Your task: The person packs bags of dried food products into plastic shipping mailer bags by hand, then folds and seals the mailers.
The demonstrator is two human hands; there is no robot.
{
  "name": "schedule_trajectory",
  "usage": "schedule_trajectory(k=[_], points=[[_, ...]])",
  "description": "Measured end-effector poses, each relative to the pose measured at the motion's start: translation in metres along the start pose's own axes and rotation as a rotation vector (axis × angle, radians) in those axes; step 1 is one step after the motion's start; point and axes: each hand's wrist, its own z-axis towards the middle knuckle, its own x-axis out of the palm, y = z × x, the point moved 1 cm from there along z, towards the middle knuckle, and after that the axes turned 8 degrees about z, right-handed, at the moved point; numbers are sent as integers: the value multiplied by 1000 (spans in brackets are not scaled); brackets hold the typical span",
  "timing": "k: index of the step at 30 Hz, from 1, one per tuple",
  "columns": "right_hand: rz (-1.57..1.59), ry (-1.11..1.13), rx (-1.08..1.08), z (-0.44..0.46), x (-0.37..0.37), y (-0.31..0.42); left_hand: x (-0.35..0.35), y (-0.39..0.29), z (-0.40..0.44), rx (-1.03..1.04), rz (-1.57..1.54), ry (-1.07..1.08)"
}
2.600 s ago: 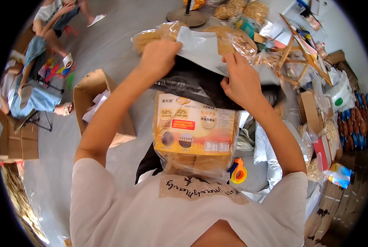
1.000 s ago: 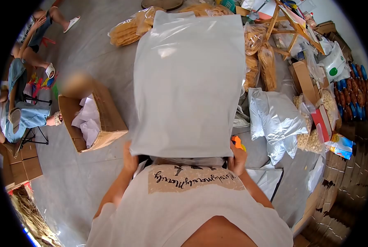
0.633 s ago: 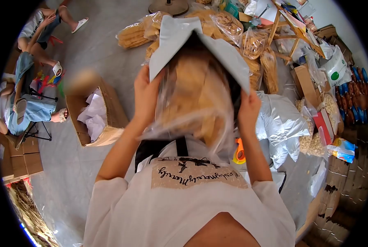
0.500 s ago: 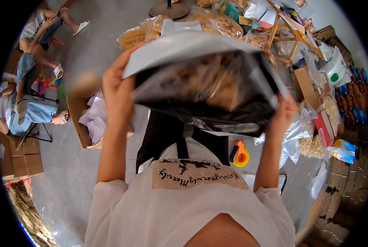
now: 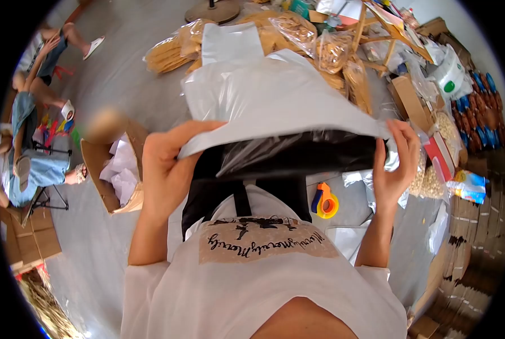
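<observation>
A large white mailer bag [image 5: 263,96] with a black inside hangs between my two hands, its mouth toward me. My left hand [image 5: 170,166] pinches the left corner of the opening between thumb and fingers. At the right corner, my right hand [image 5: 396,161] grips the edge in the same way. Clear plastic [image 5: 252,151] shows just within the dark opening; what it wraps is mostly hidden. Below the bag, an orange tape dispenser [image 5: 324,201] with yellow tape lies on the floor near my right forearm.
An open cardboard box [image 5: 97,169] with white paper stands to the left. Clear bags of brown goods [image 5: 176,51] lie ahead. Two seated people [image 5: 37,152] are at far left. Stacked flat cardboard [image 5: 473,248], a wooden stand [image 5: 391,53] and packages crowd the right.
The bag's mouth has come down and narrowed, so the brown contents seen before are now mostly covered. Both hands have lowered with it. The view has shifted slightly.
</observation>
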Motion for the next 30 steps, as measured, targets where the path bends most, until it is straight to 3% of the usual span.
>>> schedule_trajectory(k=[1,3,4,7,8,10,11,14,17,19,20,22,25,27,29,30], points=[[17,-46,-112,-5,-1,10,4,-1,-2,-11,-32,-2],[469,357,-316,-13,18,32,12,-1,-6,-1,-34,-11],[507,568,-302,-23,38,38,15,0,-8,4,-23,-45],[384,571,-274,-26,86,60,30,1,-14,147,-32,38],[374,566,-270,-27,99,63,32,-2,-16,111,-4,107],[393,684,-36,-32,125,65,30,8,-19,139,-22,167],[389,677,-31,-41,130,63,30,16,-21,158,-37,218],[145,582,-350,-51,127,66,28,27,-27,137,-62,222],[433,333,-252,-39,93,56,24,26,-36,97,-119,74],[285,124,-178,-64,80,33,19,25,-40,40,-92,3],[286,133,-181,-67,75,29,19,24,-43,48,-71,5],[287,469,268,-71,73,22,21,25,-47,66,-90,45],[410,501,391,-68,76,25,17,26,-53,58,-106,172],[443,519,396,-59,64,22,11,29,-57,51,43,134],[376,726,256,-48,45,20,0,28,-59,-15,79,-47],[474,712,98,-42,29,23,-6,27,-59,-77,99,-87]])
